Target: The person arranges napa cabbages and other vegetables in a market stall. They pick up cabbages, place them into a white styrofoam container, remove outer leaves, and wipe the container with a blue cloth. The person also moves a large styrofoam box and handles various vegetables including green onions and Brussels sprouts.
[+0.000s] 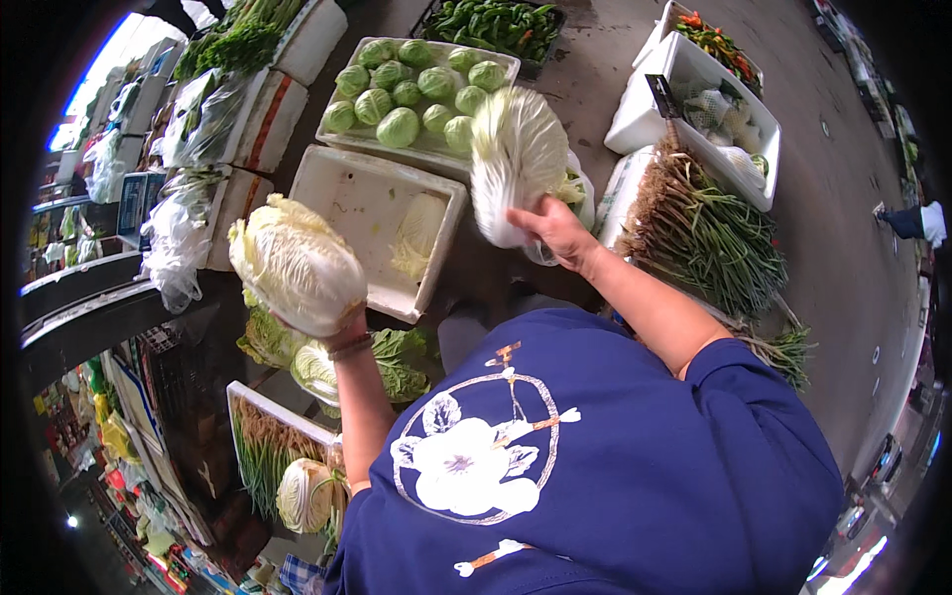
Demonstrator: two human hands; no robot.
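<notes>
My left hand (pixel 338 327), mostly hidden beneath it, holds up a yellowish napa cabbage (pixel 297 268) at the left. In my right hand (pixel 558 230) is a paler, longer napa cabbage (pixel 517 160), gripped near its white base in front of the round cabbages. Between the two hands stands a white foam box (pixel 357 286) with one napa cabbage (pixel 418 227) lying at its right side. Below my left hand are leafy cabbages (pixel 316 368). Beside my right hand, partly behind the held cabbage, is a clear plastic bag (pixel 584 193) with greens in it.
Round green cabbages (pixel 398 126) fill a foam box at the back. Green peppers (pixel 491 30) are in a black crate behind it. Spring onions (pixel 706 223) and foam boxes (pixel 770 182) stand at the right. Plastic bags (pixel 175 238) hang at the left; a person (pixel 911 222) is far right.
</notes>
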